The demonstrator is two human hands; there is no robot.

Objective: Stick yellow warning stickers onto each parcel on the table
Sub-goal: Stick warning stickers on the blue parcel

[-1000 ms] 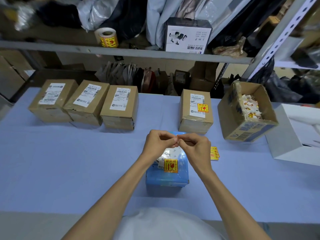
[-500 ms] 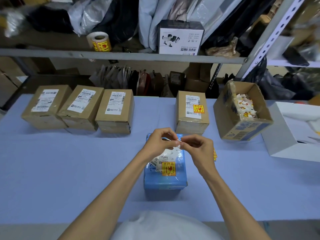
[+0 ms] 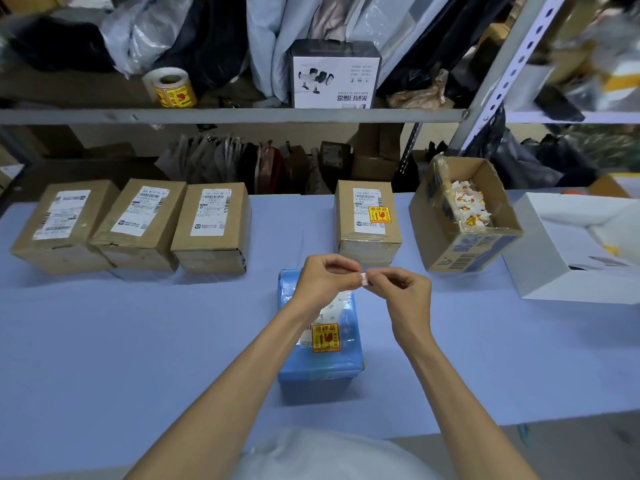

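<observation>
Broadly, a pale blue surface (image 3: 138, 341) carrying the blue parcel (image 3: 318, 368) near its front middle. Behind and above that parcel, a metal shelf (image 3: 225, 116) crammed with bags and boxes. Well to the right of the blue parcel, a white box (image 3: 561, 271). Behind-right of it, an open carton (image 3: 474, 251), tilted, holding white and yellow paper scraps. Behind-left of the blue parcel, a touching row of brown boxes, each showing a white label: outer parcel (image 3: 65, 226), middle parcel (image 3: 138, 223), inner parcel (image 3: 211, 226). Just behind the blue parcel, slightly right, a fourth brown parcel (image 3: 367, 237) bearing a yellow sticker (image 3: 380, 214) on its label. Above the blue parcel's far end, left hand (image 3: 323, 282) and right hand (image 3: 405, 289), fingers of both curled, tips meeting to pinch one white scrap (image 3: 363, 279), possibly sticker backing, though too small to tell. Up on the shelf, behind-left of the blue parcel, a sticker roll (image 3: 171, 88). On the blue parcel's top, a yellow warning sticker (image 3: 325, 337) stuck beside a white label.
</observation>
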